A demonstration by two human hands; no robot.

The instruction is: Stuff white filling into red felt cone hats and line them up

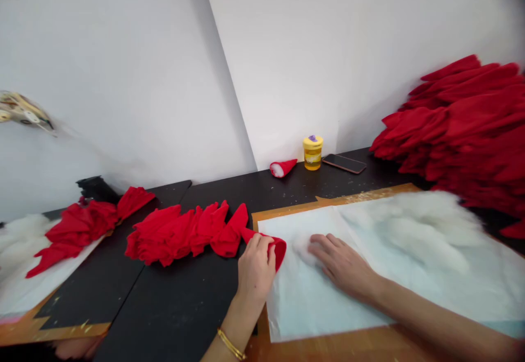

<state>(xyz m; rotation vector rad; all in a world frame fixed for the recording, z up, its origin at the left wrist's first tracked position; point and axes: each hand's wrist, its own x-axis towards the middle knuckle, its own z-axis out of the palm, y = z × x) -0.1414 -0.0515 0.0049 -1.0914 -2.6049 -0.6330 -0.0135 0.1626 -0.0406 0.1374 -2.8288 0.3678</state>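
A heap of red fabric pieces (463, 116) crowds the right of the black counter (176, 302); a yellow-lidded tub (313, 153) and phone (345, 163) stand by the wall. White stuffing (426, 236) covers part of a pale sheet (307, 310). The left hand (256, 266) grips a red cone (279, 252) — its mouth facing the right hand (342, 263), whose fingers bend over a white tuft (301, 249) — pinched or not, I cannot tell.
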